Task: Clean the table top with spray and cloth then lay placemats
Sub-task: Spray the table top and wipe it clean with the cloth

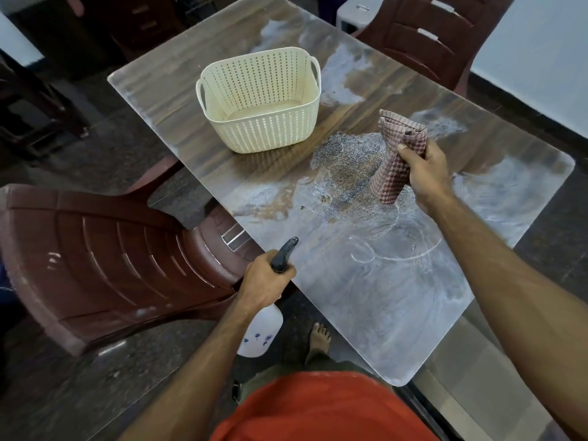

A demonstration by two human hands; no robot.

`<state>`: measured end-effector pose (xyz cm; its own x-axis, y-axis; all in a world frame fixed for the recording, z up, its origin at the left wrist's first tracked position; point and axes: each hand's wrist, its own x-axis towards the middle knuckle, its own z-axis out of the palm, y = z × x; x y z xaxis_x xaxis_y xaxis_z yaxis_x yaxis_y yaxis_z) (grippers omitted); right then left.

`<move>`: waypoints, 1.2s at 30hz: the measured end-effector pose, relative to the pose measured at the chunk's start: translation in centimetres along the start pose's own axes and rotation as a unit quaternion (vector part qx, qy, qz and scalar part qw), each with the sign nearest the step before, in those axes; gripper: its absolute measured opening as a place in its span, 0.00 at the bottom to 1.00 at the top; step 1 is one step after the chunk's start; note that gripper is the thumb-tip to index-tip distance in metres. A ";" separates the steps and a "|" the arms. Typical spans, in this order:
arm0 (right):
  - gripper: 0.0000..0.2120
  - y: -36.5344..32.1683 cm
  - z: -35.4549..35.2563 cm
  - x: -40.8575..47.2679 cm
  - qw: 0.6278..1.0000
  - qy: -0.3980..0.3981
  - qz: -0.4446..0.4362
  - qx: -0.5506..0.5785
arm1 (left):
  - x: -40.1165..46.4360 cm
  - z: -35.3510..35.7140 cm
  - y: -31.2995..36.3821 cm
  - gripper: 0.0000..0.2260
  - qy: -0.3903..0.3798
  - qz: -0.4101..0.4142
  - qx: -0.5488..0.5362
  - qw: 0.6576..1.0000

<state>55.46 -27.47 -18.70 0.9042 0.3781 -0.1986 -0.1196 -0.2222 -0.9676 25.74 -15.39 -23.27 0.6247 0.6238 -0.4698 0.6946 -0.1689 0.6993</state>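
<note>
One cream perforated basket [259, 100] with two loop handles stands on the table top [178, 100] at about eleven o'clock from the table's middle, and nothing shows inside it but its bare floor. One spray bottle [284, 255] sits in the left hand [265, 281] at about seven o'clock, just off the near-left edge of the table: the fingers are curled tight round the dark trigger head, whose nozzle points toward one o'clock over the table, while the white body with small blue flower marks hangs below the wrist; whether it holds any liquid cannot be told. One checked pink-and-brown cloth [397, 157] is bunched in the right hand [423, 176] at about three o'clock from the table's middle, fingers and thumb wrapped firmly round its waist, with one end standing up above the fist and the other hanging down toward the wet surface; whether that end touches the table cannot be told. Just left of the cloth, between it and the basket, lies one speckled patch of spray droplets [343, 167]. Pale smeared streaks cover the near and right parts of the table. Two dark red plastic chairs are in view: one chair [105, 249] at nine o'clock, pushed against the table's left edge, and a second chair [423, 39] at one o'clock by the far corner. One bare foot [319, 340] shows on the floor at six o'clock, above an orange shirt [318, 409].
</note>
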 end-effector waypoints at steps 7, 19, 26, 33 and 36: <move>0.15 0.0 0.6 -2.4 1.000 0.018 -0.013 -0.009 | -2.0 -0.1 -2.1 0.09 -0.010 0.013 0.007 1.000; 0.07 1.2 0.1 -8.4 0.999 0.026 -0.033 0.025 | -5.5 -1.9 -3.1 0.07 0.062 -0.015 -0.074 0.995; 0.06 1.7 -1.3 -9.7 0.998 0.050 -0.037 0.011 | -5.8 -3.2 -3.1 0.09 0.080 0.008 -0.055 0.995; 0.12 2.9 -1.1 -10.2 0.990 0.039 -0.074 -0.115 | -5.9 -2.5 -3.2 0.07 0.051 0.005 -0.063 0.997; 0.13 4.4 -0.6 -10.5 0.988 0.025 -0.045 -0.148 | -5.9 -2.5 -3.2 0.07 0.043 -0.005 -0.056 0.998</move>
<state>45.73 -32.95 -20.75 0.9261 0.3639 -0.0993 0.0797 -0.4459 -0.8915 18.92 -16.60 -21.43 0.5822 0.6883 -0.4328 0.6538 -0.0798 0.7525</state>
